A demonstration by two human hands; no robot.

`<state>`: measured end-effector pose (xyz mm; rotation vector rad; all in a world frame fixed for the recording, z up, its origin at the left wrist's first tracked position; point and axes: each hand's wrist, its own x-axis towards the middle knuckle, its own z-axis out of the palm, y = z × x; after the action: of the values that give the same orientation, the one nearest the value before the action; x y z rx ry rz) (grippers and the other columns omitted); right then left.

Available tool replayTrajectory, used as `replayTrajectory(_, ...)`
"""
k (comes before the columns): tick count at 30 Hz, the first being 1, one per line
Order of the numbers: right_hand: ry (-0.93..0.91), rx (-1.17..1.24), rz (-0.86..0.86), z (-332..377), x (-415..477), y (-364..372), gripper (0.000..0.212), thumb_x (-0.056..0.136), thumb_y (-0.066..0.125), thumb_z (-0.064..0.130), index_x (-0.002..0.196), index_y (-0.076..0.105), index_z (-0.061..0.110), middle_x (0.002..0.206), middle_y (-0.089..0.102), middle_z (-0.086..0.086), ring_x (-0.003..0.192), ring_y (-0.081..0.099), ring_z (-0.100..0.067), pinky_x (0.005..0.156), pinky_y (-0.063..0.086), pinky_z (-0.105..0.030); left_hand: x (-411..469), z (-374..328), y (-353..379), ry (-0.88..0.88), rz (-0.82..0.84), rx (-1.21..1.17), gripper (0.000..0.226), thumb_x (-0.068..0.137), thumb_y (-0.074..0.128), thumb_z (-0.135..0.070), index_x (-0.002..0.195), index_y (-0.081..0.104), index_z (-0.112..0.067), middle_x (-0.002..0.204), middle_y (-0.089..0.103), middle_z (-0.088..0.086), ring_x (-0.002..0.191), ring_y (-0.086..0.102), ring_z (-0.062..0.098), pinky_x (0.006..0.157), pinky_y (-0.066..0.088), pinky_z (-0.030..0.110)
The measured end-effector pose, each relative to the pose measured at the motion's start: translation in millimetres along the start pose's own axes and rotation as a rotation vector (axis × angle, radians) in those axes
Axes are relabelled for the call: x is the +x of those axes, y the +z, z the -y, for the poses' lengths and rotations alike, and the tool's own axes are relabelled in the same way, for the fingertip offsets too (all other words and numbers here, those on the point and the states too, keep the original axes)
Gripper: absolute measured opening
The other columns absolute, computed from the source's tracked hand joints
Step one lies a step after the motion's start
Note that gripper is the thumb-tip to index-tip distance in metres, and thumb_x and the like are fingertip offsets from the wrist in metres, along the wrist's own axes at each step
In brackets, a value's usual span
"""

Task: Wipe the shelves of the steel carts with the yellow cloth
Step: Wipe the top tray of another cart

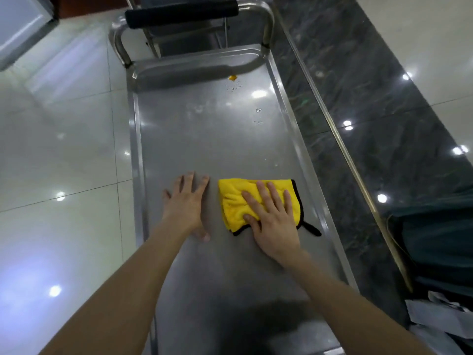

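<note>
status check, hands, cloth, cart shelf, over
Right hand flat on yellow cloth, pressing it to top shelf. Left hand open, flat on bare steel. Ahead: water droplets, small yellow speck near handle end.

The steel cart shelf (204, 139) carries a folded yellow cloth (238, 201) under the right grip (271, 221). Beyond the grips lie water droplets (258, 110) and a small yellow scrap (232, 77).

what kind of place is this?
Probably a commercial or institutional interior, maybe a hotel or restaurant service area: a steel cart with a padded push handle, glossy tiled floor, and a dark polished stone strip.
</note>
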<state>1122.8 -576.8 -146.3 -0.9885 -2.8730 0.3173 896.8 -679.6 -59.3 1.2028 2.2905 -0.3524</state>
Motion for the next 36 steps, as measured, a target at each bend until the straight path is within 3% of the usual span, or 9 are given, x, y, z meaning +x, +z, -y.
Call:
replayTrajectory(3,-0.015,0.019,0.008,-29.9,107.8,-9.2,0.055,0.109,0.039,0.057,0.163,0.035,0.044,0.176,0.021,-0.001,0.164,0.014,-0.027,0.129,0.008,-0.060,2.7,2.8,0.9,-0.010,-0.011,-0.019,0.169,0.048,0.103,-0.061,0.169,-0.013,-0.039,0.178,-0.019,0.004,0.166,-0.010,0.036,0.130,0.016,0.067)
replayTrajectory(9,0.020,0.002,0.189,-49.7,316.4,-22.2,0.060,0.105,0.030,0.062,0.164,0.025,0.048,0.177,0.013,-0.005,0.163,0.007,-0.033,0.126,-0.003,-0.068,15.2,23.4,11.1,-0.023,-0.051,-0.026,0.170,0.043,0.102,-0.066,0.167,-0.014,-0.046,0.177,-0.017,-0.003,0.166,-0.008,0.033,0.132,0.017,0.062)
replayTrajectory(12,-0.026,0.006,0.119,-32.9,280.2,-19.2,0.055,0.107,0.037,0.054,0.161,0.035,0.045,0.174,0.022,-0.007,0.161,0.014,-0.035,0.127,0.004,-0.067,16.1,28.4,7.3,-0.011,-0.054,-0.023,0.171,0.040,0.102,-0.067,0.166,-0.012,-0.048,0.178,-0.013,-0.004,0.166,-0.004,0.034,0.131,0.021,0.062)
replayTrajectory(16,-0.143,0.038,0.002,-11.6,107.1,-7.6,0.050,0.108,0.043,0.049,0.158,0.043,0.042,0.174,0.027,-0.005,0.162,0.018,-0.034,0.126,0.013,-0.064,9.7,24.2,0.5,-0.021,-0.051,-0.016,0.174,0.035,0.102,-0.069,0.167,-0.010,-0.047,0.179,-0.010,0.000,0.166,-0.001,0.034,0.128,0.026,0.062)
replayTrajectory(20,-0.229,0.052,0.035,-3.1,-25.4,-2.1,0.056,0.111,0.042,0.049,0.165,0.027,0.044,0.178,0.012,-0.001,0.164,0.007,-0.033,0.126,0.014,-0.067,5.8,23.1,-0.9,-0.014,-0.051,-0.014,0.175,0.035,0.101,-0.069,0.168,-0.010,-0.045,0.178,-0.010,0.002,0.165,-0.003,0.033,0.127,0.027,0.061)
replayTrajectory(26,-0.124,0.047,-0.008,11.1,165.0,2.1,0.050,0.110,0.039,0.048,0.160,0.041,0.042,0.174,0.028,-0.002,0.163,0.016,-0.031,0.127,0.011,-0.065,4.6,22.5,1.3,-0.012,-0.060,-0.008,0.172,0.042,0.099,-0.071,0.168,-0.014,-0.044,0.179,-0.016,0.001,0.166,-0.007,0.031,0.130,0.022,0.059)
replayTrajectory(30,0.011,0.064,0.125,24.8,320.5,-7.1,0.054,0.111,0.033,0.052,0.164,0.030,0.044,0.177,0.014,-0.004,0.164,0.005,-0.032,0.126,0.002,-0.069,6.0,24.7,2.7,-0.005,-0.055,-0.023,0.168,0.048,0.099,-0.069,0.167,-0.017,-0.045,0.177,-0.021,0.000,0.166,-0.011,0.032,0.132,0.016,0.059)
replayTrajectory(33,0.000,0.021,0.124,31.2,316.2,-2.1,0.052,0.111,0.034,0.050,0.162,0.034,0.043,0.176,0.017,-0.005,0.163,0.008,-0.034,0.126,0.003,-0.069,8.3,25.0,0.7,-0.003,-0.062,-0.023,0.168,0.047,0.100,-0.066,0.166,-0.017,-0.046,0.177,-0.018,0.000,0.166,-0.009,0.033,0.132,0.016,0.060)
replayTrajectory(36,-0.065,0.036,0.030,21.5,214.8,-1.3,0.049,0.110,0.042,0.044,0.159,0.043,0.040,0.174,0.026,-0.006,0.162,0.017,-0.034,0.125,0.011,-0.068,6.0,22.6,-0.4,-0.017,-0.068,-0.028,0.170,0.044,0.102,-0.065,0.166,-0.015,-0.046,0.178,-0.014,0.001,0.166,-0.007,0.033,0.131,0.018,0.061)
